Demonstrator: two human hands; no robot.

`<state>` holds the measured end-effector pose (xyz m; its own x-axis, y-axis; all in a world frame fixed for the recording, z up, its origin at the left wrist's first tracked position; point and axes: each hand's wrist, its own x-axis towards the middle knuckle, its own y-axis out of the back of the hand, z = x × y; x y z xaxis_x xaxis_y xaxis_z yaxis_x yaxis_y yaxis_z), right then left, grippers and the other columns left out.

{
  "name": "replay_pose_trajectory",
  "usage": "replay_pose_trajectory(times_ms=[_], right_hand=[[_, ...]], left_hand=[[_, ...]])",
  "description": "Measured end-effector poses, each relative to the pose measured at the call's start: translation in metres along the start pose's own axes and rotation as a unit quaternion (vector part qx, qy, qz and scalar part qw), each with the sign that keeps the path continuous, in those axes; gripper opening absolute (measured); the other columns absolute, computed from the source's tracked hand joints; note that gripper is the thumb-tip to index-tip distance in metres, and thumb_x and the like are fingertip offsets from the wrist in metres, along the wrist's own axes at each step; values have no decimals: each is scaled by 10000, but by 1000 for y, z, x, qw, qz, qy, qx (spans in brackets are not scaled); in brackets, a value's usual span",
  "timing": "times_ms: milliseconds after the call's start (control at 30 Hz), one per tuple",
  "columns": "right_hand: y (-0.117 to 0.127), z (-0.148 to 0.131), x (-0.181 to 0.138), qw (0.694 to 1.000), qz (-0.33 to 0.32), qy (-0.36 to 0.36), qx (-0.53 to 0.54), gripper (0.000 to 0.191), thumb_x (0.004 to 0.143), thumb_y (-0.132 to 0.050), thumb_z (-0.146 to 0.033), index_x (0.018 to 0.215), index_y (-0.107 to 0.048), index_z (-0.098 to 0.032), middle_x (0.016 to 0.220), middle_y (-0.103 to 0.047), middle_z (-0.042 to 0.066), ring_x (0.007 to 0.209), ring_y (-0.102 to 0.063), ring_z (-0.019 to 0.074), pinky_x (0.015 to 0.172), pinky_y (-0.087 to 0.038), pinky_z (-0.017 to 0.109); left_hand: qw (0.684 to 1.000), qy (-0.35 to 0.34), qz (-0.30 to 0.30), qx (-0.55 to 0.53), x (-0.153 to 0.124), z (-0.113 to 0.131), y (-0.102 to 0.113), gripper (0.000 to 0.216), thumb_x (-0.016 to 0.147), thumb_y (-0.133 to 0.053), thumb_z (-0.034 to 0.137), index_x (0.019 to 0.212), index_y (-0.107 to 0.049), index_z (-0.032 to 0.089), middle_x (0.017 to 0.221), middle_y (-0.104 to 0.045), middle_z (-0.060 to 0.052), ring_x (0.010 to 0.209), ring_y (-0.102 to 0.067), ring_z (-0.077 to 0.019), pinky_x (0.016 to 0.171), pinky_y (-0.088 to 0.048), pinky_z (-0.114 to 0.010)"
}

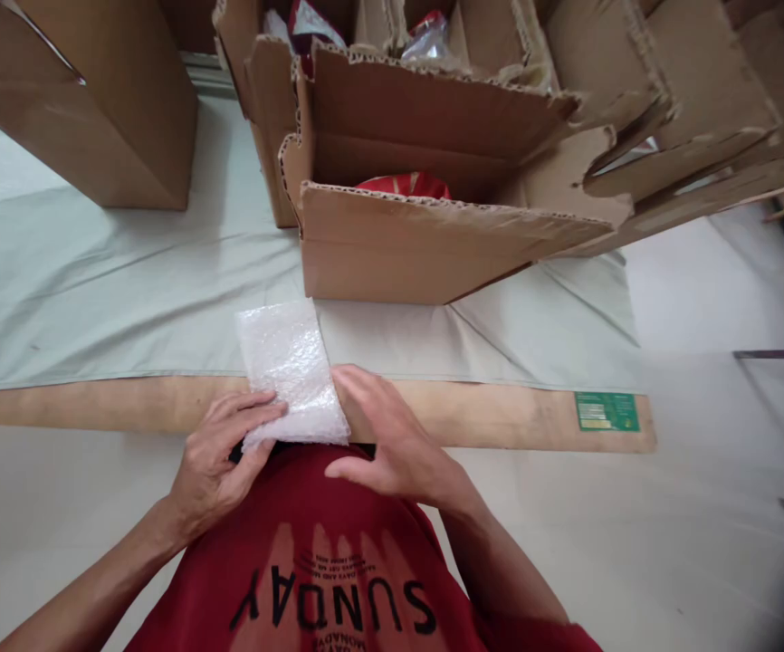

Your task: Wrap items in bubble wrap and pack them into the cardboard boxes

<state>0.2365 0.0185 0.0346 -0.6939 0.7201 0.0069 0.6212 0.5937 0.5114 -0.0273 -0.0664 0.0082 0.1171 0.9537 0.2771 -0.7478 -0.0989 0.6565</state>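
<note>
Red shirt (297, 507), left hand (210, 457), fingertips (275, 410) atop bubble wrap (287, 349)

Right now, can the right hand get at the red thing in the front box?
Probably yes: the right hand looks open and the front box is open on top. The red thing is partly hidden behind the near wall, which the hand must clear.

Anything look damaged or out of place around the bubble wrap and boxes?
Yes: the nearest open cardboard box has ragged, uneven top edges with corrugation exposed, as if roughly cut or torn. The bubble wrap, held by the left hand, shows no obvious damage. I see no spill.
</note>
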Motion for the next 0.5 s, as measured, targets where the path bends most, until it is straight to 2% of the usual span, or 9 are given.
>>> replay_pose_trajectory(times_ms=[67, 133, 200, 267, 333, 500], right_hand=[[-10, 0, 11, 1000, -14, 24, -13, 774, 913, -791, -357, 1600, -449, -252, 1467, -660, 131, 1341, -606, 296, 1156, -465, 493], [-21, 1, 21, 1000, 15, -26, -2, 584, 978, -687, -291, 1539, -528, -267, 1273, -764, 78, 1157, -697, 248, 1063, -522, 429], [-27, 1, 29, 994, 44, -103, 5, 482, 998, -637, -280, 1478, -592, -272, 1126, -798, 49, 971, -730, 219, 936, -559, 376], [-30, -1, 36, 987, 40, -154, -10, 480, 1000, -635, -310, 1476, -601, -275, 1038, -804, 34, 846, -722, 206, 839, -559, 349], [-32, -4, 42, 984, 27, -173, -42, 505, 1003, -632, -329, 1503, -582, -275, 994, -806, 29, 785, -709, 200, 803, -548, 340], [-37, -4, 48, 981, 36, -167, -92, 522, 1003, -646, -356, 1506, -577, -237, 1047, -809, 64, 766, -714, 201, 784, -565, 345]], left_hand=[[1000, 23, 5, -9, 1, 3, 0, 271, 992, -623, 165, 1228, -737, 233, 1216, -794, -84, 1169, -736, -224, 1054, -541, -380], [999, 42, 19, -18, 3, 5, -1, 234, 999, -616, 172, 1193, -734, 226, 1200, -793, -84, 1134, -740, -222, 1001, -554, -370], [997, 51, 59, 4, 4, 4, -4, 154, 991, -632, 173, 1101, -730, 216, 1101, -799, -75, 1064, -738, -226, 942, -547, -377], [990, 53, 110, 69, 6, 2, -7, 63, 970, -672, 180, 988, -722, 213, 997, -784, -60, 971, -712, -229, 896, -511, -395], [979, 54, 142, 133, 7, -1, -11, 43, 952, -704, 197, 914, -714, 214, 952, -761, -53, 906, -677, -228, 873, -466, -412], [970, 68, 149, 179, 7, -4, -17, 94, 932, -703, 217, 839, -693, 225, 926, -735, -41, 849, -640, -221, 836, -431, -416]])
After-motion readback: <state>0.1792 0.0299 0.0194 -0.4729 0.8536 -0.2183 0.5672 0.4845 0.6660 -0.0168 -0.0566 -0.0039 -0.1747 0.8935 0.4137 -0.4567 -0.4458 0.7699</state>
